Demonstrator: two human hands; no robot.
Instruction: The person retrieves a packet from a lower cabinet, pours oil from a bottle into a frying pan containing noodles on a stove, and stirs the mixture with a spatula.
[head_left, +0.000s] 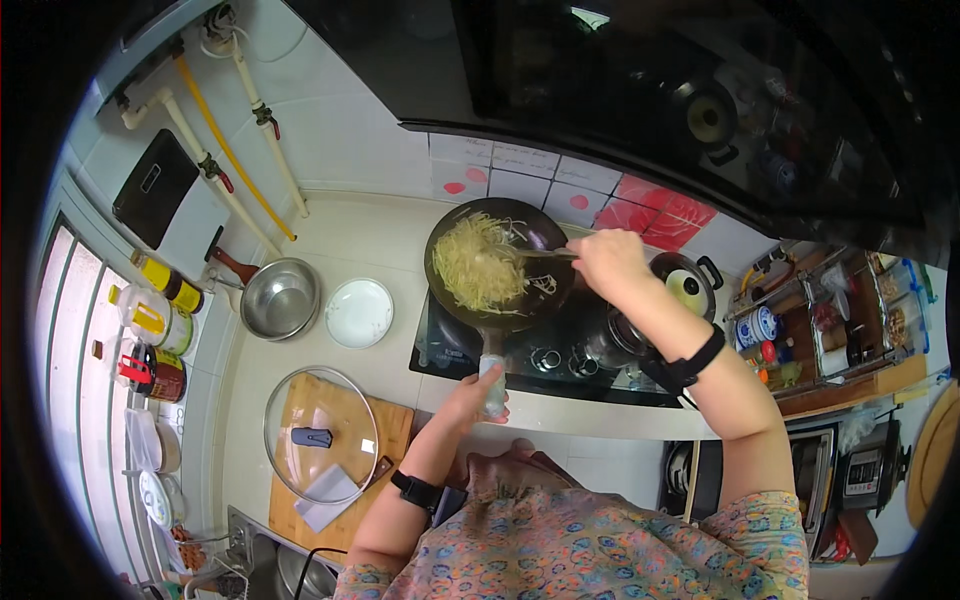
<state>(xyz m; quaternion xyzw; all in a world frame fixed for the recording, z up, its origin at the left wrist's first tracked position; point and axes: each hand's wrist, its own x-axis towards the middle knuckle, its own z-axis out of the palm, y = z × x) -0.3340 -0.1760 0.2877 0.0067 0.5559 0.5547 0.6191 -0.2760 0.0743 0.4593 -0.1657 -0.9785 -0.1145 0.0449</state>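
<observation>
My left hand (474, 397) is closed around the pale-wrapped handle (493, 386) of a dark wok (544, 300), tilted over the left of the stove. A heap of shredded yellow-green food (480, 262) fills the wok's left part, with a few pale strands at its right. My right hand (611, 262) grips a metal cooking utensil (541, 253) at the wok's right rim; its head is buried in the food. A white plate (359, 313) and a steel bowl (280, 299) stand to the left. A glass lid (322, 435) lies over a wooden cutting board (397, 420).
The black glass cooktop (450, 352) also bears a pot (675, 262) and a glass-lidded vessel (607, 337), partly behind my right forearm. A dark range hood (525, 90) hangs above. Bottles (161, 322) line the window side; a sink (259, 555) is at lower left, a spice rack (832, 322) at right.
</observation>
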